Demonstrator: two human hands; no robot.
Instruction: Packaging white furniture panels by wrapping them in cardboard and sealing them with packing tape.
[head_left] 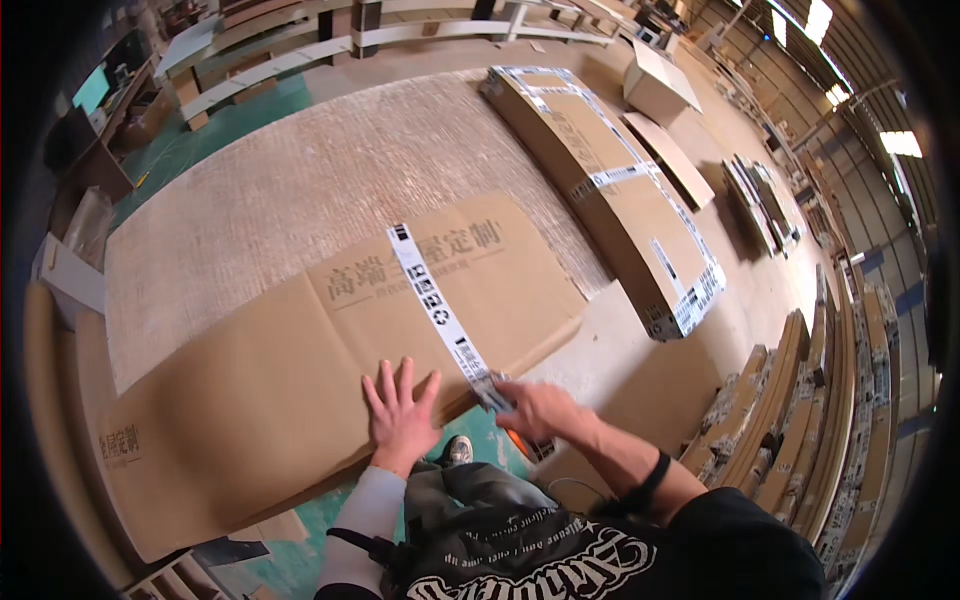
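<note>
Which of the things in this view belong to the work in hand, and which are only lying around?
In use:
- flat cardboard package, under the left hand
- white printed tape across it
- partly hidden tool at the right hand

Apparently just lying about:
- taped long box
- narrow cartons, right
- pale board

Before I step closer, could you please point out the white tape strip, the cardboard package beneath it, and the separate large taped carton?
White tape strip (436, 305): head view, middle of its printed length.
Cardboard package (325, 365): head view, upper face, left of the tape.
Large taped carton (600, 160): head view, long top face.
</note>
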